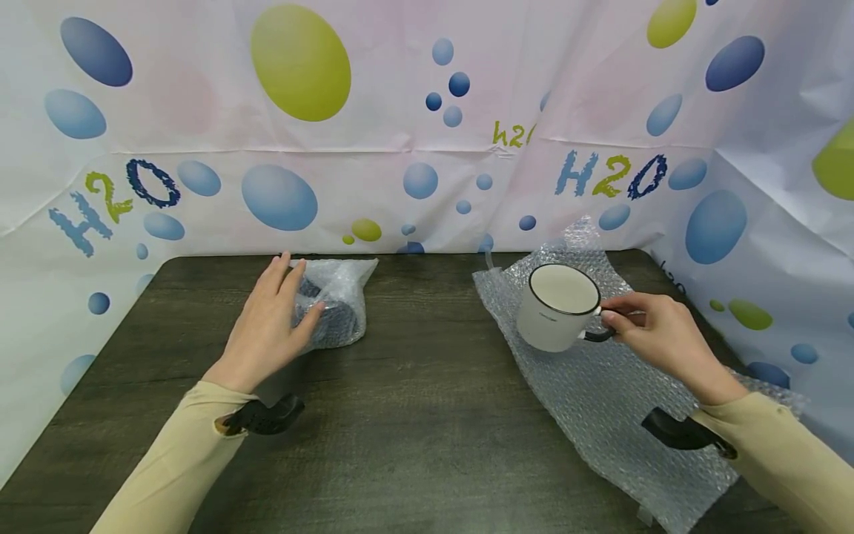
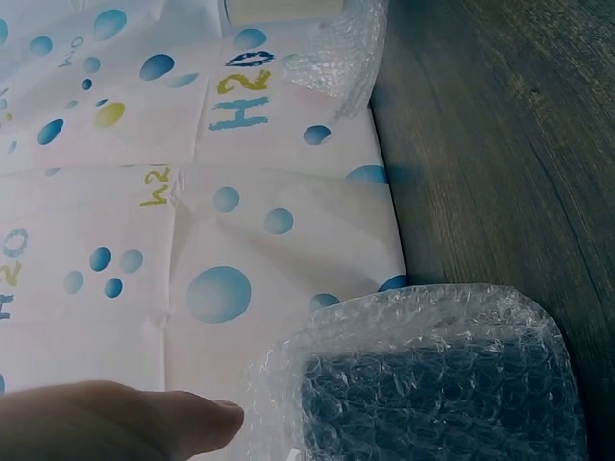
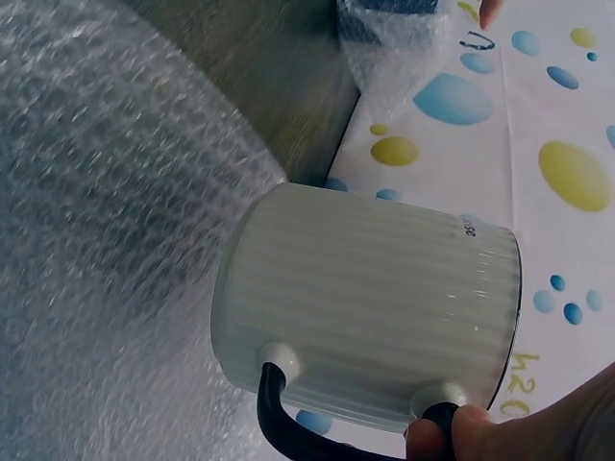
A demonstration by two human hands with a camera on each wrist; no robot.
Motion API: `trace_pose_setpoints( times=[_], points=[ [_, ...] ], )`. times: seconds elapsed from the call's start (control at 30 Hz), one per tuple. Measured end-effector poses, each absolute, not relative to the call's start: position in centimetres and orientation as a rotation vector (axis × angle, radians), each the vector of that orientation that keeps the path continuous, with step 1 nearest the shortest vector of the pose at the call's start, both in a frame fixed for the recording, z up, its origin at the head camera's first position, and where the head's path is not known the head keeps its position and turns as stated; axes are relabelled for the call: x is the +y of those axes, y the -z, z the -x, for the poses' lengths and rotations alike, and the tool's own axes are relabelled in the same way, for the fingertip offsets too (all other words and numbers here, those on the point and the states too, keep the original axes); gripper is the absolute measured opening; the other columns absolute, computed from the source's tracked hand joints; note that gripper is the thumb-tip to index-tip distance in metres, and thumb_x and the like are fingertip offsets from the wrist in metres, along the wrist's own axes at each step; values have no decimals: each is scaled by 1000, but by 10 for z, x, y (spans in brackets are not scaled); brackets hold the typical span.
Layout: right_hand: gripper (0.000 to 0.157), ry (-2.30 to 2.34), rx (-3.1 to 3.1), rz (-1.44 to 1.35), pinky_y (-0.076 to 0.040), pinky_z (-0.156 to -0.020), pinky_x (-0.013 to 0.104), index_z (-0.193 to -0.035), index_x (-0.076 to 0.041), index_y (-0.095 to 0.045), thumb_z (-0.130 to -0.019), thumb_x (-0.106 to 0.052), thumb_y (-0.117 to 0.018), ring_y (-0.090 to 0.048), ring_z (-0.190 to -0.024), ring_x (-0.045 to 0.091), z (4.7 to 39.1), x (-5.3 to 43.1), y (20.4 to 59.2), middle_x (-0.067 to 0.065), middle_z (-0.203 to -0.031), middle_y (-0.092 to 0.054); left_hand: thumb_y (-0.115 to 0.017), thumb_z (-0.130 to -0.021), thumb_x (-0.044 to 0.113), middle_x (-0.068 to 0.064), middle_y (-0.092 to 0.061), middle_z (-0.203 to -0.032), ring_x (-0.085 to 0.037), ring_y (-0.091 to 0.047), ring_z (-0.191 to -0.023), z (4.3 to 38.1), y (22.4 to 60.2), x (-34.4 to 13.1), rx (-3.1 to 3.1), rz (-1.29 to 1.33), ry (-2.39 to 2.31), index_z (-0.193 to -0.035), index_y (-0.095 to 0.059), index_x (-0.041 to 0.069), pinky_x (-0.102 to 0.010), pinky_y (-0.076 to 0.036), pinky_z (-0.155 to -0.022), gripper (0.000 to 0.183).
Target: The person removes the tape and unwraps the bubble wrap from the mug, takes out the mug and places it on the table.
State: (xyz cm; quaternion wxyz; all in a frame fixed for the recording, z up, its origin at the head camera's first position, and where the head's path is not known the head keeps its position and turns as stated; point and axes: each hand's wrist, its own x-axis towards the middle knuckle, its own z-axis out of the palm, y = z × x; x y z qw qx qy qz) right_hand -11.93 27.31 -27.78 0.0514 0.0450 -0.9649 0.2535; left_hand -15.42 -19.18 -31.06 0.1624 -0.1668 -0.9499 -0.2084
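A white mug (image 1: 559, 315) with a black rim and black handle is upright over a sheet of bubble wrap (image 1: 620, 415) on the right. My right hand (image 1: 657, 334) pinches its handle near the rim; in the right wrist view the mug (image 3: 370, 303) shows a ribbed side. On the left, my left hand (image 1: 270, 319) is beside a dark object wrapped in bubble wrap (image 1: 340, 315), fingers extended. The thumb (image 2: 183, 423) appears beside that bundle (image 2: 442, 394) in the left wrist view. Whether the left hand touches the bundle I cannot tell.
Both things are on a dark wooden table (image 1: 414, 415). Behind it hangs a white curtain (image 1: 373, 133) printed with blue and green dots and H2O lettering. The bubble wrap sheet reaches from the table's back edge toward the front right.
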Motion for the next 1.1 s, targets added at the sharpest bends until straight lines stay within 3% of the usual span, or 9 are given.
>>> trace_pose_setpoints(
  times=[0.2, 0.63, 1.1],
  points=[
    [27, -814, -2916, -185, -55, -60, 26, -115, 4, -64, -96, -15, -60, -70, -88, 35, 121, 261, 276, 27, -108, -66, -61, -94, 19, -32, -22, -152, -45, -19, -142, 152, 310, -193, -2699, 468, 601, -144, -34, -9, -62, -24, -109, 63],
    [24, -860, -2912, -297, -57, -68, 38, -114, 2, -65, -95, -12, -60, -70, -88, 33, 121, 236, 273, 23, -105, -68, -62, -93, 18, -32, -24, -151, -45, -21, -142, 151, 313, -194, -2678, 469, 603, -143, -35, -9, -62, -25, -109, 63],
    [21, -898, -2904, -354, -56, -68, 39, -111, 2, -67, -93, -8, -61, -69, -90, 33, 123, 215, 276, 20, -101, -69, -61, -93, 16, -32, -24, -151, -46, -21, -141, 149, 312, -196, -2687, 438, 613, -143, -35, -9, -64, -26, -108, 62]
  ],
)
